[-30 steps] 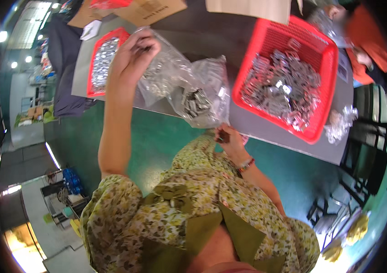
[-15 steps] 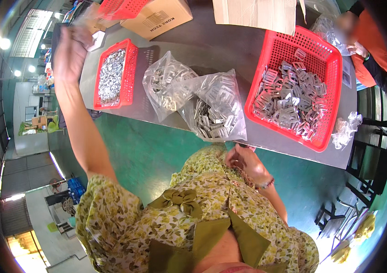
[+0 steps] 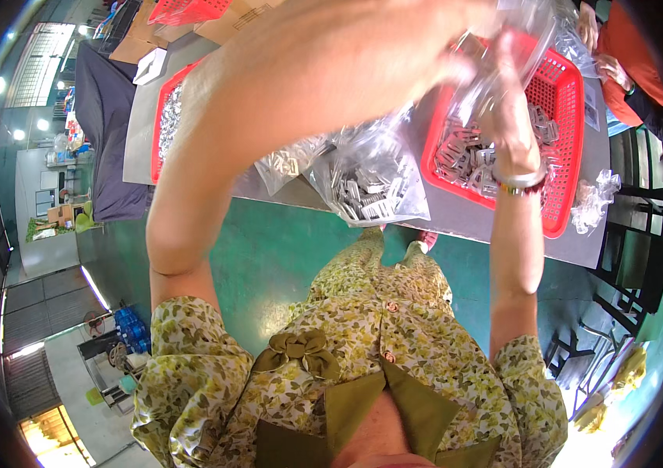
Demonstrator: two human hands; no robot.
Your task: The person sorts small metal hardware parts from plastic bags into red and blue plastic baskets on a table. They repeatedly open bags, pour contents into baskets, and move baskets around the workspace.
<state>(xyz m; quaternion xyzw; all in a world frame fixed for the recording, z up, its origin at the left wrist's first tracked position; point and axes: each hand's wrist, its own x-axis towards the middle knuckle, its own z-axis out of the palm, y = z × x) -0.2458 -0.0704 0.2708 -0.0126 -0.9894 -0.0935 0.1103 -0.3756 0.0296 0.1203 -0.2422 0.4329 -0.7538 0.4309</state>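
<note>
My left arm reaches across the table to the upper right, where my left hand is blurred and partly cut off by the top edge. Beside it my right hand is raised over the large red basket, closed on a clear plastic bag. The bag is smeared by motion and spans the space between both hands; whether my left fingers grip it is unclear. Beneath them, flat slotted metal buckles lie heaped in the basket. Clear bags of similar buckles rest left of it at the table's near edge.
A smaller red basket of small metal pieces stands at left, partly behind my left arm. Cardboard boxes and another red basket are at the back. Crumpled plastic lies at right. A person in an orange sleeve works at far right.
My left hand has swung from the far left across to the upper right. My right hand has risen from the table's near edge to above the large basket, and a clear bag now appears between them.
</note>
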